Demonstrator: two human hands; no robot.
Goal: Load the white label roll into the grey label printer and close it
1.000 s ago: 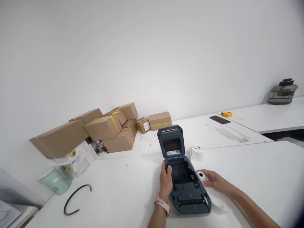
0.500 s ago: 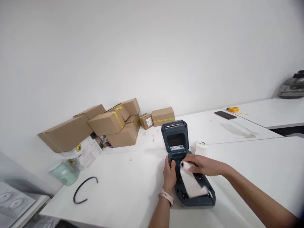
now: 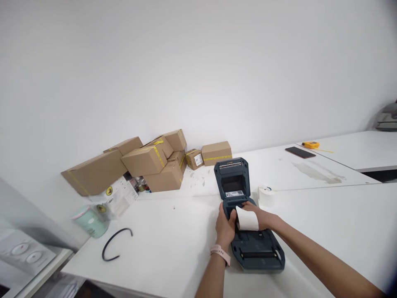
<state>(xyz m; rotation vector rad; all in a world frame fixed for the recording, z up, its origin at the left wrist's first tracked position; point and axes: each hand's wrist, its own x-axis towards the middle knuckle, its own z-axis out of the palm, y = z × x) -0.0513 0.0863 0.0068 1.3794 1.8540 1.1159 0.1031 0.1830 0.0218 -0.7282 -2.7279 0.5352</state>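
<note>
A dark blue label printer (image 3: 259,244) lies on the white table with its lid (image 3: 232,178) raised. My left hand (image 3: 225,227) grips the printer's left side near the hinge, fingers outside and thumb inside, close to the paper. My right hand (image 3: 262,217) is in the printer's bay, closed on a white paper roll (image 3: 247,219). A loose flap of the paper curls over the roll and hides most of it along with some of my right fingers. Just behind the printer's right side stands another white roll (image 3: 267,196).
Cardboard boxes (image 3: 144,162) with yellow tape are piled against the wall. A black curved strip (image 3: 108,244) and a mint-green canister (image 3: 91,221) lie at left. A phone (image 3: 300,152) and a yellow tape measure (image 3: 310,145) are at the back right.
The paper strip that hung down over the printer's front is now drawn up and curled around the roll, baring the front bay. My left thumb has moved further inward, and the view has shifted slightly.
</note>
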